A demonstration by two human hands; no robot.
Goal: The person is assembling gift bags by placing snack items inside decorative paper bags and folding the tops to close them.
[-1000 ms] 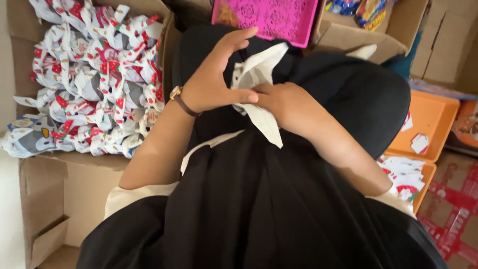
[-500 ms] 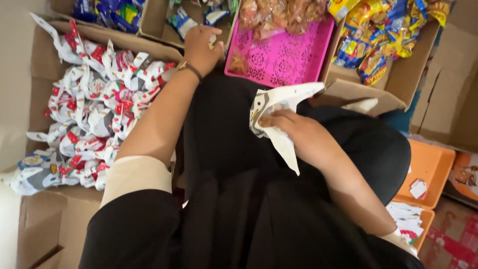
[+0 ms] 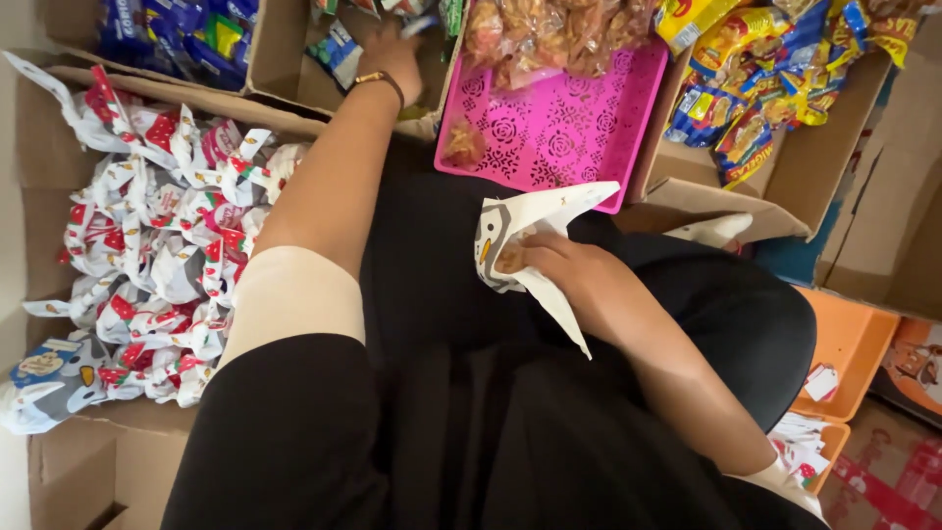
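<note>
since a moment ago your left hand has stretched further forward, past the pink tray, into a cardboard box of small wrapped packets; whether its fingers are clenched or released cannot be told. your right hand rests on your dark lap, fingers grasping an open white paper bag with a cartoon face, just in front of the tray. a box of tied-up filled bags sits at your left.
</note>
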